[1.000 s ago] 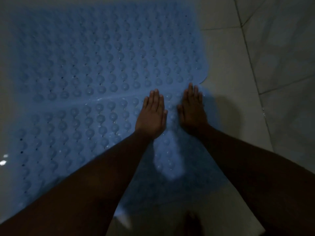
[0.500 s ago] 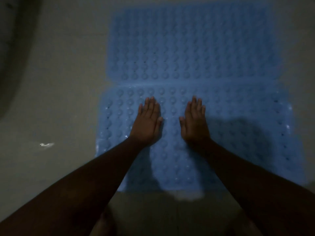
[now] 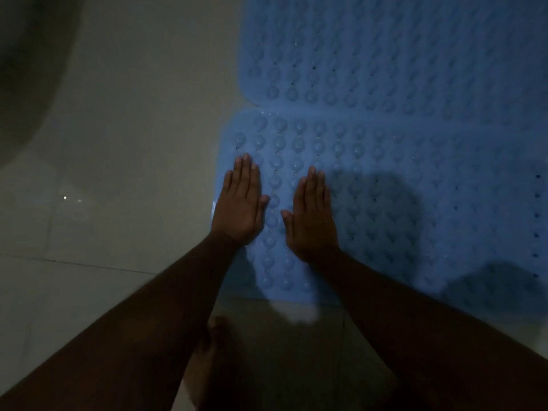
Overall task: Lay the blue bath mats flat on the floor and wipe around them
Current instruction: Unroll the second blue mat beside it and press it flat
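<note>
Dimly lit; blue mats [image 3: 415, 149] cut off right.

Two blue bath mats lie on the pale tiled floor [image 3: 133, 129], both studded with round bumps and small holes. The near mat [image 3: 385, 149] is the reference here; the far mat [image 3: 385, 54] meets its far edge along a straight seam. The left hand [image 3: 241, 206] presses flat on the near mat at its left edge, fingers straight and together. The right hand [image 3: 312, 216] lies flat just to the right of it, a narrow strip of mat between them. A bare foot [image 3: 207, 357] stands on the floor off the mat's near edge. Left of the mat, a small glint [image 3: 65, 198] shows on the tiles.
</note>
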